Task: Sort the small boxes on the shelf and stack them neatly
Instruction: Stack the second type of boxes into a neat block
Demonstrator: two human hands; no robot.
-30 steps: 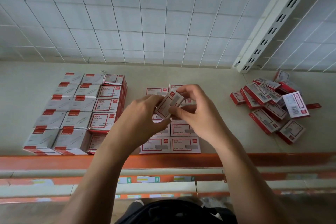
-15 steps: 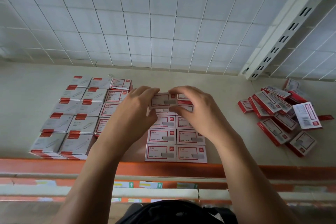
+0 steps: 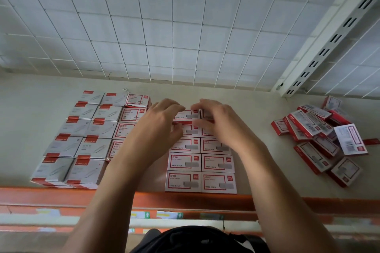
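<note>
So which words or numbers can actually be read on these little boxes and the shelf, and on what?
"回形针" and "PAPER CLIPS": red-framed white paper-clip box, left block.
"订书针" and "24/6": red-framed white staple box, middle front row.
"E": grey-white cardboard box with red band, front left.
Too blurred or small: the held box between the left hand and right hand, the loose red-and-white boxes piled right, the paper tags on the orange shelf edge.

Small box and stacked boxes: smooth printed card with a slight sheen. Loose boxes: same printed card. Shelf board: matt, smooth, beige. Back grid and slotted upright: white-coated metal, satin. Front rail: orange paint, semi-gloss.
</note>
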